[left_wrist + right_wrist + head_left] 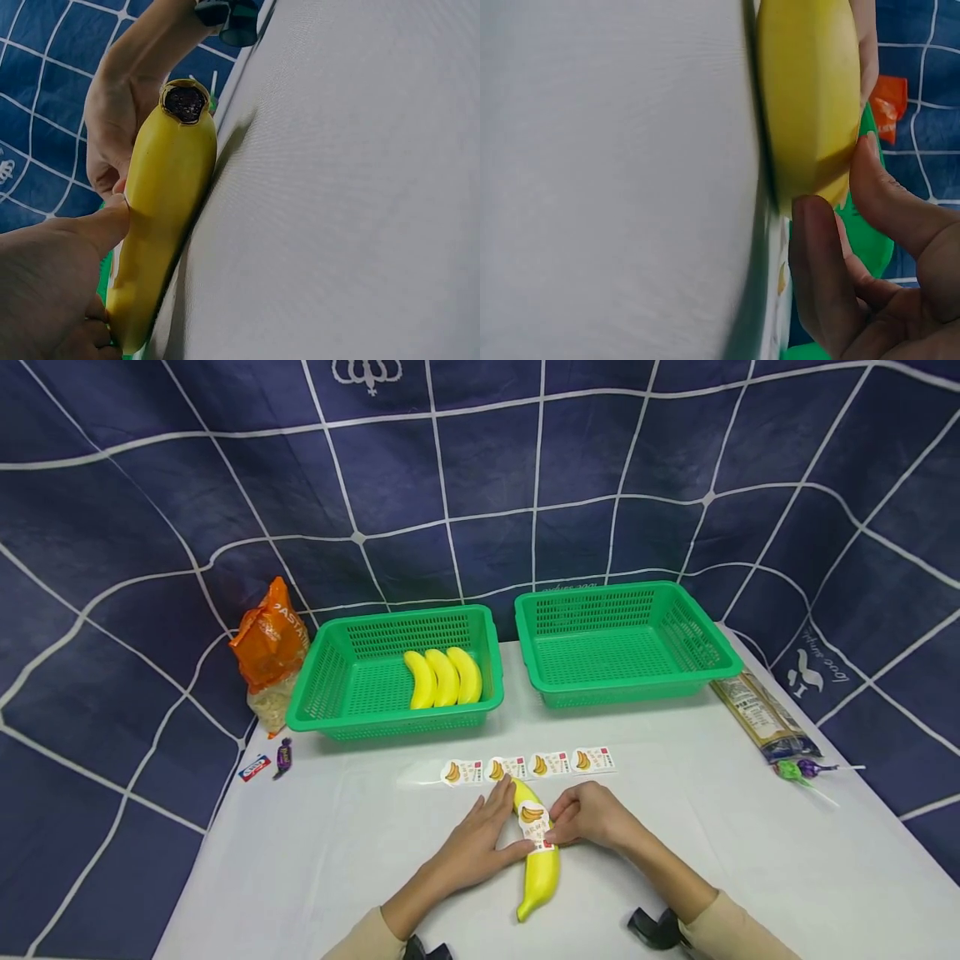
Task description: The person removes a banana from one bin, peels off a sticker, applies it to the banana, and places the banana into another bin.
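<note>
A yellow banana (538, 870) lies lengthwise on the white table (315, 860), with a banana sticker (532, 823) wrapped round its middle. My left hand (480, 837) lies along its left side with the fingers straight, and the thumb (101, 225) presses on the banana (165, 202). My right hand (592, 817) is at the banana's right side with curled fingers. Its thumb and forefinger (821, 247) pinch the banana (810, 97) at the sticker. A strip of several banana stickers (528, 766) lies just beyond the hands.
Two green baskets stand at the back. The left basket (330, 689) holds three bananas (444, 677); the right basket (622, 643) has nothing in it. An orange pasta bag (268, 647) and two sweets (273, 760) are at the left, a spaghetti pack (761, 714) and lollipops (802, 770) at the right.
</note>
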The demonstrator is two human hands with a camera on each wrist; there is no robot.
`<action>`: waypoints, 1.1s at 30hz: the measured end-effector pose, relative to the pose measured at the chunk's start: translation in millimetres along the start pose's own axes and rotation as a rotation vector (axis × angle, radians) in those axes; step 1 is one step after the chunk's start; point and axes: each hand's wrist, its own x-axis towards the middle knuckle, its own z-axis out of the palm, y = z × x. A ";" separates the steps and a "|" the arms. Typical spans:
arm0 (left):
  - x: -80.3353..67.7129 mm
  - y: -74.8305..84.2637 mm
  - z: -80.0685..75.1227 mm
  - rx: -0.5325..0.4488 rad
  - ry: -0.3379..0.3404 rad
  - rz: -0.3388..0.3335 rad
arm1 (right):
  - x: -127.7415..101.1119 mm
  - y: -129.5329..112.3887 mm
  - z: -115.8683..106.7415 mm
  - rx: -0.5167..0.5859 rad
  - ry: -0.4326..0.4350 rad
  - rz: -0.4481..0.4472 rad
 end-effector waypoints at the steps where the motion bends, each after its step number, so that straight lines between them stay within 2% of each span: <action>1: -0.3 0.1 -0.2 -0.002 0.000 -0.001 | -0.1 0.8 0.4 -0.018 0.006 -0.008; 7: -0.4 0.8 -0.2 -0.013 -0.006 -0.004 | -0.6 4.2 2.3 -0.130 0.076 -0.152; 10: 0.3 1.2 -0.3 -0.019 -0.013 -0.007 | -1.0 2.2 1.2 -0.185 0.073 -0.238; 12: 0.6 1.2 -0.5 -0.022 -0.016 -0.007 | 0.6 1.3 -0.7 -0.201 0.026 -0.284; 15: 0.1 1.6 -1.2 -0.024 -0.016 -0.002 | 5.4 0.2 -4.7 -0.197 -0.076 -0.301; 18: 0.1 2.2 -1.6 -0.024 -0.016 0.002 | 10.2 0.4 -8.0 -0.169 -0.167 -0.286; 22: 0.7 1.7 -1.3 -0.034 -0.004 -0.001 | 13.7 1.6 -9.4 -0.136 -0.224 -0.266; 24: 1.3 0.8 -0.8 -0.044 0.004 -0.009 | 14.1 2.3 -9.5 -0.127 -0.209 -0.264; 27: 1.8 -0.2 -0.6 -0.059 0.013 -0.018 | 12.8 4.0 -8.9 -0.132 -0.135 -0.267; 30: 1.7 -0.6 -0.9 -0.066 0.013 -0.019 | 8.4 4.9 -7.8 -0.156 -0.054 -0.281; 33: 1.9 -0.7 -1.3 -0.064 0.018 -0.009 | 3.5 4.8 -6.6 -0.193 -0.022 -0.306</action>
